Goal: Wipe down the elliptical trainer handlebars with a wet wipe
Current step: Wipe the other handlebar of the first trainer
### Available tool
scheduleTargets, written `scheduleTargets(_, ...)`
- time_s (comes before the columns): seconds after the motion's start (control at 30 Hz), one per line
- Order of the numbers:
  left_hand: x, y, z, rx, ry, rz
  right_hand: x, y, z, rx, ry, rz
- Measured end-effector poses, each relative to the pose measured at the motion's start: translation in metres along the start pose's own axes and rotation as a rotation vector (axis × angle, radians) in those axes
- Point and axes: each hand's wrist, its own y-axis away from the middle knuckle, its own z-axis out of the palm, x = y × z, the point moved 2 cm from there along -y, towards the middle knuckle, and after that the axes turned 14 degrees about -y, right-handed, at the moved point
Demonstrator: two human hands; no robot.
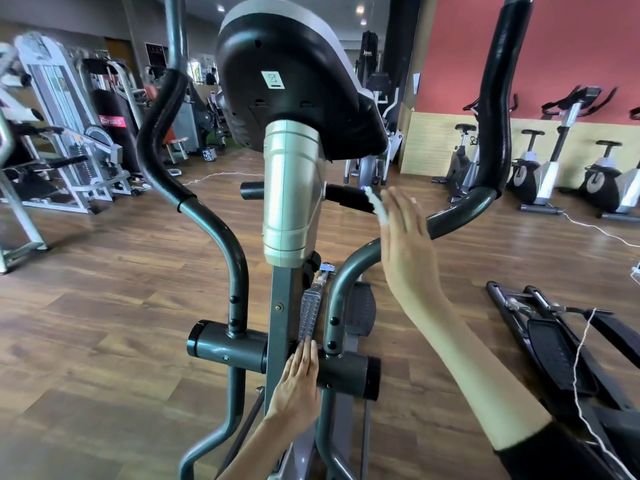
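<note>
The elliptical trainer fills the middle, its silver post (289,202) under the black console (294,81). Two moving handlebars with black foam rise at the left (156,140) and right (491,116). A short fixed black handle (349,197) sticks out to the right of the post. My right hand (407,244) is held flat and upright, fingers straight, pressing a white wet wipe (377,206) against the end of that short handle. My left hand (298,379) lies flat on the grey crossbar (228,344) beside the central post, fingers straight.
Several exercise bikes (540,174) line the red wall at the right. Weight machines (69,133) stand at the left on the wooden floor. A black stepper frame (554,341) with a white cord lies at the lower right.
</note>
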Motion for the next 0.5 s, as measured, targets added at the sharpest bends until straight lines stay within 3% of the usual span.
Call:
scheduleTargets(0.13, -0.001, 0.002, -0.001, -0.026, -0.010, 0.012, -0.013, 0.029, 0.038, -0.357, 0.176, -0.078)
scheduleTargets(0.23, -0.001, 0.000, 0.000, -0.069, -0.034, 0.006, -0.020, 0.049, 0.050, -0.499, 0.214, -0.142)
scheduleTargets(0.33, -0.001, 0.002, -0.001, -0.041, -0.025, 0.007, -0.020, 0.051, 0.048, -0.507, 0.188, -0.208)
scheduleTargets(0.5, -0.001, 0.000, 0.001, 0.012, -0.069, 0.037, 0.006, 0.020, 0.027, -0.333, 0.296, -0.139)
